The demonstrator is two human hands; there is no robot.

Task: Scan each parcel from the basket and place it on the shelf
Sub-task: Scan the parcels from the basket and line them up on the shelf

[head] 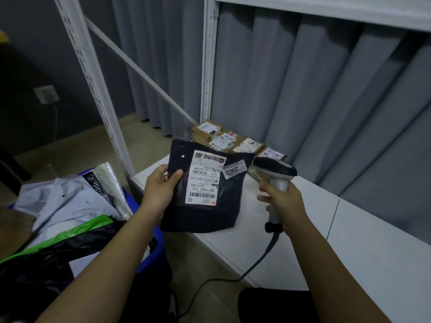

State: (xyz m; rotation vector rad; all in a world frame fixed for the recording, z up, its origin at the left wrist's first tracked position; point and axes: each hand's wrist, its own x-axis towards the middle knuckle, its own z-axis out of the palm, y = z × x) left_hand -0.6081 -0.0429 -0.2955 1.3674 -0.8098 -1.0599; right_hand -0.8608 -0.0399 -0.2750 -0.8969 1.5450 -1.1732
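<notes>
Our left hand grips the dark parcel by its left edge, thumb on the front face, holding it up above the front edge of the white shelf. The parcel's white shipping label faces us (its print is upside down from where we stand), and a smaller sticker reading 2003 sits beside it near the top right corner. Our right hand is wrapped round the handle of the barcode scanner, whose dark head sits just beside the parcel's upper right corner; its cable trails down off the shelf edge towards the floor. Farther back on the shelf a row of brown boxes stands against the grey curtain. At lower left, the blue basket is piled with more bagged parcels in grey, green and black.
</notes>
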